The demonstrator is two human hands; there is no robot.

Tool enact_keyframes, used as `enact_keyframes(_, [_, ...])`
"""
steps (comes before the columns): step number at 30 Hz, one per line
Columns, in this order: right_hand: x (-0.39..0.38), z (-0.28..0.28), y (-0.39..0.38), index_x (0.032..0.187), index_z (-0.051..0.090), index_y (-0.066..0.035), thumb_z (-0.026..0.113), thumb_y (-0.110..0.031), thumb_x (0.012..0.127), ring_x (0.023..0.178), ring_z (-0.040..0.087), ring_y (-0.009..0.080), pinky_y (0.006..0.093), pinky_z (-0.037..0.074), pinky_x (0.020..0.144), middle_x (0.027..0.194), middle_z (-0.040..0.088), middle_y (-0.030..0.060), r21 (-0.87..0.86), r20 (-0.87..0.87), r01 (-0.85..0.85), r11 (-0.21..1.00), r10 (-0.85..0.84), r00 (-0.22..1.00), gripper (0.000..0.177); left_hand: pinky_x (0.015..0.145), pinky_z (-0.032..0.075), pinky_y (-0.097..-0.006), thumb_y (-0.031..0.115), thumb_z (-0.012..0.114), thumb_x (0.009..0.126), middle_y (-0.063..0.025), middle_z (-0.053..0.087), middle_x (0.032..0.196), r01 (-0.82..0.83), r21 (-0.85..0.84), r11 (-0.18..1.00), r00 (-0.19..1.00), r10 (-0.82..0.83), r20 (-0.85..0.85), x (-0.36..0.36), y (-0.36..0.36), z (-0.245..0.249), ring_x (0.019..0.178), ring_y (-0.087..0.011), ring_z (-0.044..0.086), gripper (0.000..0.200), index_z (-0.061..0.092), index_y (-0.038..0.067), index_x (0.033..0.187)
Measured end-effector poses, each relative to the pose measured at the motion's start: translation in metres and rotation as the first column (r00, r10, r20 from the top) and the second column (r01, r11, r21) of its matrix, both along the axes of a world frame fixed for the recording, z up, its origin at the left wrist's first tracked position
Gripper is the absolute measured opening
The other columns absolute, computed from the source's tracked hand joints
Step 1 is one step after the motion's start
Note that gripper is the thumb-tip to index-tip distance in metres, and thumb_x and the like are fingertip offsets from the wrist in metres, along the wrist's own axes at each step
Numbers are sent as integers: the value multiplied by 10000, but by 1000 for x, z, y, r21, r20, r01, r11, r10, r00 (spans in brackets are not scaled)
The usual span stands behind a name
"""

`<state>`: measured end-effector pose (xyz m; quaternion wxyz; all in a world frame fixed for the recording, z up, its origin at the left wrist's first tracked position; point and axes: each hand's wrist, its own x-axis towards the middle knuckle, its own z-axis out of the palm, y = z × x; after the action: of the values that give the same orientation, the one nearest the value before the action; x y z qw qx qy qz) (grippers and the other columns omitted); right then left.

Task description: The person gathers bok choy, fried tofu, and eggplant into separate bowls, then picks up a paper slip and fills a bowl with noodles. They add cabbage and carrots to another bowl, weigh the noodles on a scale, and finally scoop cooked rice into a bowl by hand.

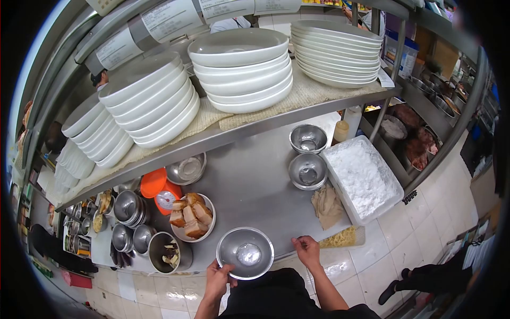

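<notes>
My left hand [218, 280] is closed on the rim of a round metal bowl [228, 250], thumb over the edge, at the counter's front edge. A bright patch shows in the bowl's bottom. To the right of it, my right hand [307, 251] has its fingers curled together above the counter edge, apart from the bowl. Whether anything is pinched in those fingers is too small to tell. Left of the held bowl stands a white bowl [210, 226] of browned, pale-sided chunks [192, 215]. Beside it is a metal pot [154, 258] with a few food pieces.
Two metal bowls [308, 171] stand by a white tub [399, 198] of white powder, near a tan cloth [326, 207]. An orange scale [169, 196] and stacked metal bowls [127, 207] sit at left. Plate stacks [241, 87] fill the overhead shelf [234, 126]. A person's legs [430, 279] show at right.
</notes>
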<state>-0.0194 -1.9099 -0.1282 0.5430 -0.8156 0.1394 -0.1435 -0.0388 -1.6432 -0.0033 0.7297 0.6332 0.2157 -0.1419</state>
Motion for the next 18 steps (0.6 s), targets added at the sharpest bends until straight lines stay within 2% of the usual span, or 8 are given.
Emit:
enact_keyframes(1, [-3, 0, 1, 753, 616, -2, 697, -190, 784, 632, 598, 142, 259, 463, 566, 731, 641, 86, 66, -83, 27, 997, -22, 996, 207, 299, 398, -266, 36, 567, 744, -124, 574, 594, 6, 3, 1000, 1000, -6, -9, -1, -1, 1, 347, -189, 516, 260, 502, -63, 975])
enact_keyframes(4, [-8, -1, 5, 771, 631, -18, 710, -218, 759, 655, 611, 194, 296, 477, 593, 740, 637, 104, 98, -93, 59, 993, -50, 994, 215, 302, 402, -264, 35, 568, 742, -129, 576, 596, 11, 3, 1000, 1000, -10, -19, -1, -2, 4, 349, -191, 519, 264, 500, -63, 978])
enact_keyframes(10, [-8, -12, 14, 803, 641, -17, 713, -188, 753, 681, 617, 205, 308, 484, 622, 769, 636, 115, 118, -42, 15, 993, -10, 999, 192, 300, 406, -265, 36, 569, 739, -140, 581, 610, -21, 1, 1000, 1000, 21, -7, -1, 3, 5, 350, -194, 521, 275, 492, -67, 983])
enact_keyframes(13, [-1, -7, 18, 815, 642, -11, 707, -188, 758, 686, 616, 210, 309, 483, 637, 779, 634, 122, 109, -74, 16, 994, -8, 997, 197, 297, 407, -267, 35, 567, 739, -142, 577, 608, -47, -12, 999, 999, 47, 0, -1, 7, 3, 350, -195, 521, 275, 488, -70, 980])
enact_keyframes(14, [1, -4, 19, 815, 642, -11, 707, -188, 758, 686, 616, 210, 309, 483, 637, 779, 634, 122, 106, -76, 13, 994, -5, 997, 197, 296, 407, -268, 34, 566, 739, -141, 574, 605, -60, -20, 998, 998, 60, 6, -2, 9, 2, 350, -194, 521, 272, 486, -71, 976])
enact_keyframes(16, [5, 3, 21, 827, 637, -8, 696, -168, 779, 670, 614, 147, 265, 484, 619, 746, 644, 87, 74, -51, -4, 997, 8, 999, 177, 295, 406, -269, 33, 565, 739, -138, 569, 597, -77, -24, 997, 997, 77, 6, -2, 14, 0, 350, -194, 521, 267, 482, -74, 969])
enact_keyframes(18, [8, 10, 23, 824, 640, -13, 693, -172, 781, 673, 614, 148, 268, 482, 623, 745, 644, 84, 50, -44, -20, 999, 22, 999, 173, 294, 406, -269, 32, 565, 739, -135, 564, 589, -91, -25, 996, 996, 91, 8, -3, 17, 0, 350, -194, 521, 263, 478, -76, 962])
